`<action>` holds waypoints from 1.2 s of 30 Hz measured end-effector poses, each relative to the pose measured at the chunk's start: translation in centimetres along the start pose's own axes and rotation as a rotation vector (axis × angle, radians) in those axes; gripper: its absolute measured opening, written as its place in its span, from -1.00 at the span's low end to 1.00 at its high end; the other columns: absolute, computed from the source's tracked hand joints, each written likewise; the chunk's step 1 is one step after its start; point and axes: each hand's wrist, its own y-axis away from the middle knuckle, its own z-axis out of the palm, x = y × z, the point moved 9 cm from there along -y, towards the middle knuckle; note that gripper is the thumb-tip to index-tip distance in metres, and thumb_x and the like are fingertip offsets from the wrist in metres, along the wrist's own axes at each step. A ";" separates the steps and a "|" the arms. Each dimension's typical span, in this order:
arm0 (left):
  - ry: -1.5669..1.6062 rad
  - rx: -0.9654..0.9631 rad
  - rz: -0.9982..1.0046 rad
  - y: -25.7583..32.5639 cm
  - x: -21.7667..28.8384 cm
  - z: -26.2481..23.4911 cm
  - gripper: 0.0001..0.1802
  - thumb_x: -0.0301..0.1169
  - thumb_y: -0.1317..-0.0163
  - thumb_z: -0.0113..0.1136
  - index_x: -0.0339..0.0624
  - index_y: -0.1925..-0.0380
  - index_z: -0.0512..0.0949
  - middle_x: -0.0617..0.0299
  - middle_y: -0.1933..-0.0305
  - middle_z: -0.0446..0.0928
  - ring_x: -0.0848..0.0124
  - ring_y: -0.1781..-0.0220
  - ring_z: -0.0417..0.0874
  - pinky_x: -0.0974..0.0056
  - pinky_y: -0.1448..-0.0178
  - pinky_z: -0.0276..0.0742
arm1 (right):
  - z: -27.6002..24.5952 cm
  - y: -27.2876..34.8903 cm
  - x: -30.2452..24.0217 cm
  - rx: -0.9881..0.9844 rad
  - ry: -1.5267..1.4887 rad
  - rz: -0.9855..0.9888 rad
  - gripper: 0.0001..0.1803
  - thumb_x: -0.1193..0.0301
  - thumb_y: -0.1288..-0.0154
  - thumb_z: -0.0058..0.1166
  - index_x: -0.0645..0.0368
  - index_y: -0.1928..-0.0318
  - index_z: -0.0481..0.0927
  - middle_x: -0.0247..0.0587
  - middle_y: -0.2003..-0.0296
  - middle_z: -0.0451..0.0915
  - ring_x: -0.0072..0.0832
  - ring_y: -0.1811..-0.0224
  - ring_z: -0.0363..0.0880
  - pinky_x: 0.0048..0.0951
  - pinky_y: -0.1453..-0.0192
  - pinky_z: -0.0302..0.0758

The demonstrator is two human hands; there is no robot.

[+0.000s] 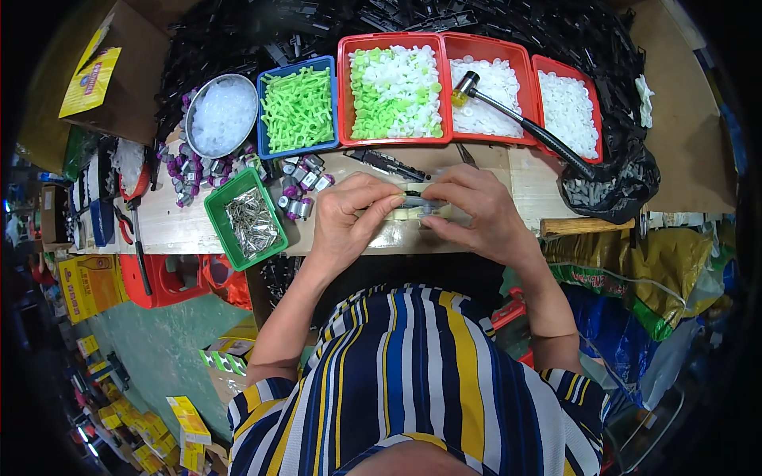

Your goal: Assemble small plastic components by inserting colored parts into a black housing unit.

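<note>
Near the front edge of the table, my left hand (346,220) and my right hand (486,213) meet over a small part with a dark strip and pale, clear-looking sides (411,204). Thumb and fingers of both hands pinch it from either side. Its exact kind is partly covered by my fingertips. Just beyond lies a black plastic piece (387,165) on the tabletop. Left of my left hand are several grey-and-purple small parts (298,208) and a green bin of metal pins (238,252).
Behind my hands stand a blue bin of green parts (262,147), red bins (394,141) of green and white pieces, and a metal bowl (254,119). A hammer (528,125) lies across the right bins. A black bag (615,198) sits right. Black parts (508,20) pile behind.
</note>
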 end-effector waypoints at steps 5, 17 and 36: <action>-0.041 0.006 -0.006 0.1 -0.1 -0.1 -0.89 -0.53 -0.17 0.35 -0.32 0.30 0.72 0.16 0.42 0.64 0.41 0.40 0.62 0.37 0.29 0.46 | -0.5 0.4 0.3 -0.003 0.064 -0.006 -0.67 0.37 -0.03 0.41 0.17 0.18 0.66 -0.22 0.22 0.61 -0.25 0.11 0.61 -0.27 0.05 0.44; -0.274 0.012 0.166 0.1 0.8 0.2 -0.67 -0.48 0.04 0.48 -0.25 0.19 0.71 0.14 0.24 0.63 0.22 0.16 0.59 0.22 0.12 0.51 | -0.5 1.5 2.0 -0.029 0.177 0.021 -0.67 0.40 -0.04 0.38 0.12 0.14 0.63 -0.28 0.22 0.57 -0.32 0.11 0.57 -0.29 0.03 0.39; -0.515 0.060 0.312 2.2 -0.7 2.1 -0.62 -0.42 0.01 0.45 -0.19 0.12 0.67 0.17 0.12 0.58 0.11 0.00 0.51 0.10 -0.03 0.43 | 0.9 1.2 2.9 -0.149 0.225 0.081 -0.70 0.41 -0.08 0.36 0.13 0.14 0.63 -0.31 0.22 0.53 -0.37 0.10 0.55 -0.32 0.06 0.35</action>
